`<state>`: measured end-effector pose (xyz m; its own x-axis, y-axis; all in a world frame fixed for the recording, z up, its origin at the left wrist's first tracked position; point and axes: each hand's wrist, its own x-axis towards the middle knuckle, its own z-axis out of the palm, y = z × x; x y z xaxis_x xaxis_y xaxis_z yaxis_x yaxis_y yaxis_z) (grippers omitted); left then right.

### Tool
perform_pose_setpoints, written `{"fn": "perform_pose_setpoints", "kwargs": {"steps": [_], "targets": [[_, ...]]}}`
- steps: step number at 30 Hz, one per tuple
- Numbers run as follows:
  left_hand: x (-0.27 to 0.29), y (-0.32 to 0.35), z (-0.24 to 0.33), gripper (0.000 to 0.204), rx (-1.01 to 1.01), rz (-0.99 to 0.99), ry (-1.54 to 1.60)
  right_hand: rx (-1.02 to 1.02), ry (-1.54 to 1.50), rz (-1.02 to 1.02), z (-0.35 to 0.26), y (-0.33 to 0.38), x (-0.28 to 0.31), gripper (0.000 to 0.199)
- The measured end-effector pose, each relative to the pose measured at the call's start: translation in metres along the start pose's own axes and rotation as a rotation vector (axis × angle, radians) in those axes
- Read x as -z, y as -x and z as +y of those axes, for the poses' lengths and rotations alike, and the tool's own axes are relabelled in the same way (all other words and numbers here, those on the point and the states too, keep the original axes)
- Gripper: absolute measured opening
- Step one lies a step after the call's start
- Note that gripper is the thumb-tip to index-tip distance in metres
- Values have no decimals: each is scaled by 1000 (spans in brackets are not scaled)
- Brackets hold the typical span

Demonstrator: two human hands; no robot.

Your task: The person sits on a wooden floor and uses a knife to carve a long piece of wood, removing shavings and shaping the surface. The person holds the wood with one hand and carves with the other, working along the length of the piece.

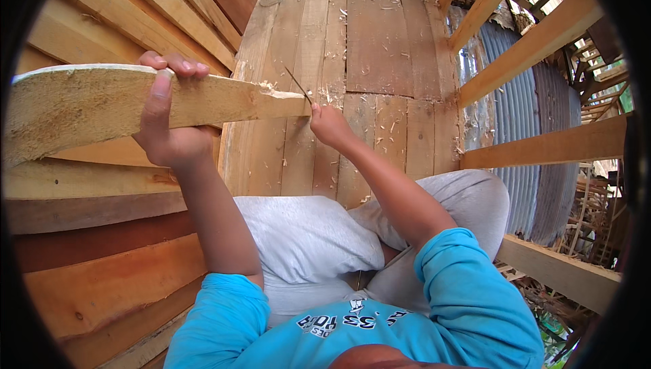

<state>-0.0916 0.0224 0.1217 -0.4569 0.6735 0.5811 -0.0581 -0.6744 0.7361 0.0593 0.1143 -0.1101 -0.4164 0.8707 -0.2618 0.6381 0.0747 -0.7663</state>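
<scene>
Tan wood, likely stiff, rough and fairly heavy, the curved board [88,104] is lying clamped in the left fingers [182,66], well held mid-length, its probably fragile tip pointing toward the right fingers [317,114], which are gripping a thin blade [298,85] tightly.

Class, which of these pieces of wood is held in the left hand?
The long plank with the curved edge, narrowing to a ragged tip by the right hand. The left hand clasps it; neither hand holds the boards behind it.
</scene>
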Motion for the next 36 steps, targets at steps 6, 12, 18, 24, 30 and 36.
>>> {"fn": "perform_pose_setpoints", "kwargs": {"steps": [6,12,18,24,30,36], "targets": [[12,8,4,25,6,18,-39,336,-137,98,-60,31,7,54],[24,3,6,25,-4,16,-25,56,-4,-72,-68,34,6,52],[10,-7,2,25,-6,59,-46,84,-19,108,-7,20,-7,50],[22,-1,2,24,15,35,7,55,62,1,-15,13,-8,47],[29,2,5,24,-7,77,-37,64,123,-21,-28,23,-15,51],[4,-1,1,24,-7,117,-33,39,-67,25,13,7,-5,51]]}}
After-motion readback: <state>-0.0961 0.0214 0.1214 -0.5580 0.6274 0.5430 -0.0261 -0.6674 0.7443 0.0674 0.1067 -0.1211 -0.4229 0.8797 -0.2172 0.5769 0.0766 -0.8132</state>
